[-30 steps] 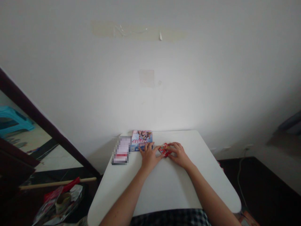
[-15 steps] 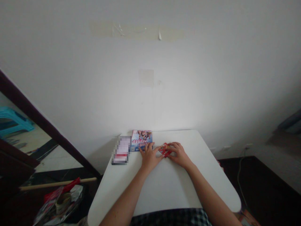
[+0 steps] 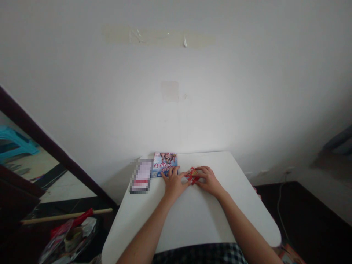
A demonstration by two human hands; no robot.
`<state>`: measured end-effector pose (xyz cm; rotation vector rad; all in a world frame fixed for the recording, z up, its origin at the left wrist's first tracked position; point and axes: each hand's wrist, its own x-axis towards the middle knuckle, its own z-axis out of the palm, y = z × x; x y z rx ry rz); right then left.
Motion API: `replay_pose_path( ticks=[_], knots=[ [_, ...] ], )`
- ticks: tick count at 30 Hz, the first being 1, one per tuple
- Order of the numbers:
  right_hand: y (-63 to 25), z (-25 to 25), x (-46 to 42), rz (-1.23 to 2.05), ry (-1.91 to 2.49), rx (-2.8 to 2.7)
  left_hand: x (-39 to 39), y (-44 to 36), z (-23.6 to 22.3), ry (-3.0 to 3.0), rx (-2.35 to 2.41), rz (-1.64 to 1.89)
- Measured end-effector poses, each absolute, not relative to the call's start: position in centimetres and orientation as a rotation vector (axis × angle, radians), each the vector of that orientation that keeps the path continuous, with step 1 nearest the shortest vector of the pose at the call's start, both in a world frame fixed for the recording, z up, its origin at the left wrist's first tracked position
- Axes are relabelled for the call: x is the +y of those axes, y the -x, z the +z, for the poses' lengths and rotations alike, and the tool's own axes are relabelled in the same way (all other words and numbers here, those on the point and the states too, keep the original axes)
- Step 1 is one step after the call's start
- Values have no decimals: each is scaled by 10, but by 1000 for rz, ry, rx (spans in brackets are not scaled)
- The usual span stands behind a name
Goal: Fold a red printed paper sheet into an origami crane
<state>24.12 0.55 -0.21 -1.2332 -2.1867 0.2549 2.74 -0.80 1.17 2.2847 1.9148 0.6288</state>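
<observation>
A small red folded paper point(image 3: 192, 175) with white and yellow print lies low over the white table point(image 3: 198, 216), between my two hands. My left hand point(image 3: 174, 185) holds its left side with thumb and index finger. The other left fingers are spread over the lower edge of a colourful printed booklet point(image 3: 165, 161), which lies flat by the wall. From the right, my right hand point(image 3: 209, 181) grips the same paper between its thumb and curved fingers. The fingers hide parts of the paper's edges.
Left of the booklet lies a phone-like flat thing point(image 3: 141, 176), blurred out by pixels. The wall point(image 3: 233, 91) rises right behind the table. On the floor at left are a wooden stick point(image 3: 68, 216) and a bag of odds and ends point(image 3: 73, 238). A mirror reflects a blue stool point(image 3: 16, 143).
The red paper has shifted slightly between my fingers, and more of its printed face shows. Both hands stay nearly in place. The whole view has moved a little.
</observation>
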Motion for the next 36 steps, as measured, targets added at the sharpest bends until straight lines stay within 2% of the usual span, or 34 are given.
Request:
replay_pose_path(
  ticks=[36],
  knots=[
    [-241, -2, 4, 235, 1230, -2205, -9, -28, 15, -2278, 1905, 564]
  ],
)
